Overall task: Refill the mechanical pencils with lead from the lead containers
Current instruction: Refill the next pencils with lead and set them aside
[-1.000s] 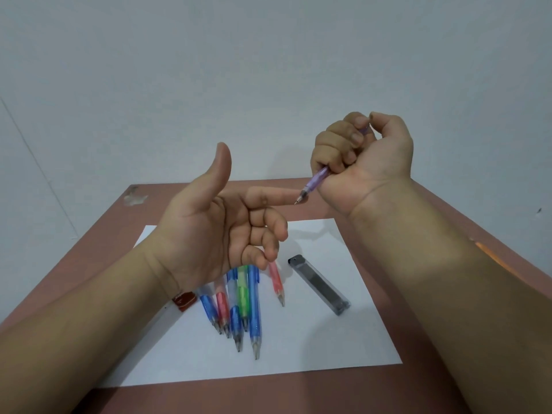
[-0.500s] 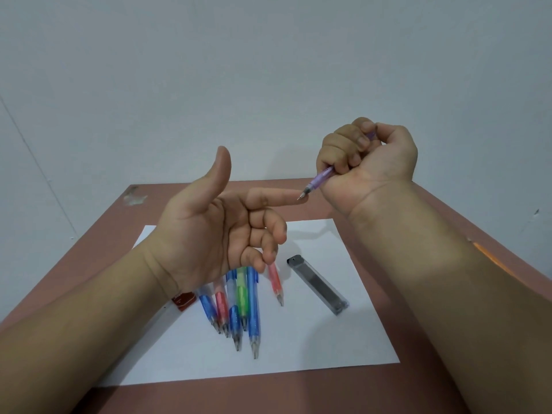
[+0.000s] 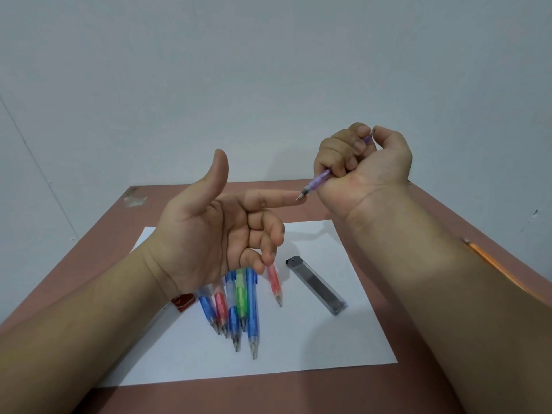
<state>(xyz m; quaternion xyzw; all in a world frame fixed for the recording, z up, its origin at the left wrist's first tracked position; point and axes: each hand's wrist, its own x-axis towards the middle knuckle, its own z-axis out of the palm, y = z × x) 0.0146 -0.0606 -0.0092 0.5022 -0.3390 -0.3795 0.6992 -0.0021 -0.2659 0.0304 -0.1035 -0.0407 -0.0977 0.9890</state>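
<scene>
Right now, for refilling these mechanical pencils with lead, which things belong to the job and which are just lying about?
Job:
purple pencil, gripped in the right hand, tip against the left hand forefinger
pencils on the paper
grey lead container

Lying about:
white paper
orange pencil at the table edge
small red-brown thing

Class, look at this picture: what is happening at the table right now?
A person holds a purple mechanical pencil in the fist of the right hand, its tip at the outstretched index finger of the left hand. Both hands are raised above the table. Below, several mechanical pencils and a grey lead container lie on a white sheet of paper.
</scene>
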